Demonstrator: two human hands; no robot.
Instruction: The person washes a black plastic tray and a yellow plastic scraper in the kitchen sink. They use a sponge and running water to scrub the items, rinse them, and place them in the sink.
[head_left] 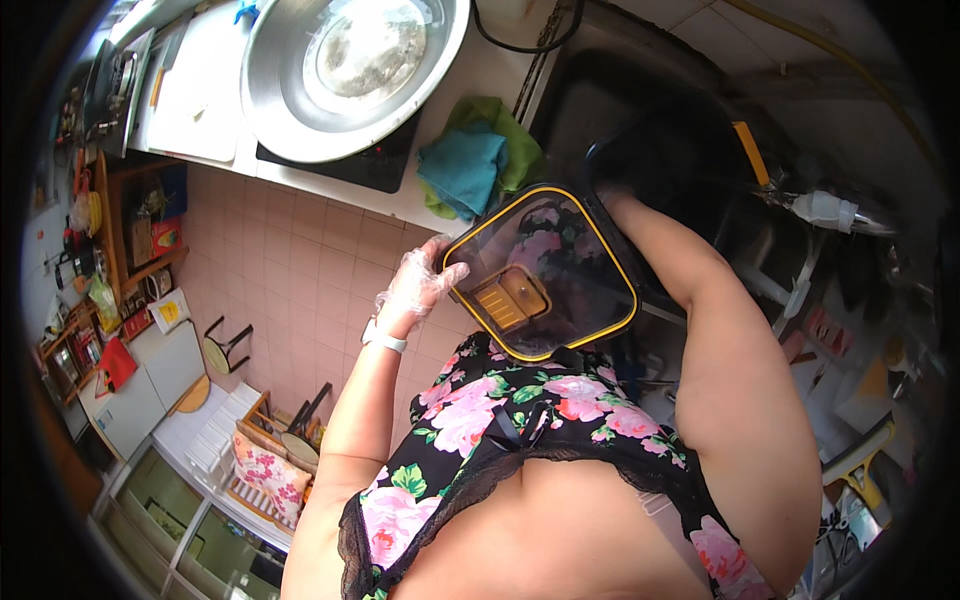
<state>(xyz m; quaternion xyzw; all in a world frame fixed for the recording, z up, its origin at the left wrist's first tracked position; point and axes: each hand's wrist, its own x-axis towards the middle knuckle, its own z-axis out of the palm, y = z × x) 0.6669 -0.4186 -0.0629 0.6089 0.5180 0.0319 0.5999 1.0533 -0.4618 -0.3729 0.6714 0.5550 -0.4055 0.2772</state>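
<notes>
My left hand (418, 283), in a thin clear plastic glove, grips the left edge of a square see-through lid (590, 270). The lid has a black frame, a yellow band round its rim and an amber grooved piece near its middle. It is held tilted in front of my body. My right hand (617, 203) reaches past the lid's far right corner to a dark tub (660, 165) with a yellow handle, at the sink. Its fingers are lost in the dark, so whether they grip anything does not show.
A wide steel basin (275, 95) stands on the counter at the far left, over a black cooktop (388, 165). Blue (465, 165) and green cloths (515, 135) lie by the sink (570, 90). A wrapped faucet (835, 212) juts in at right. Stools (228, 345) stand lower left.
</notes>
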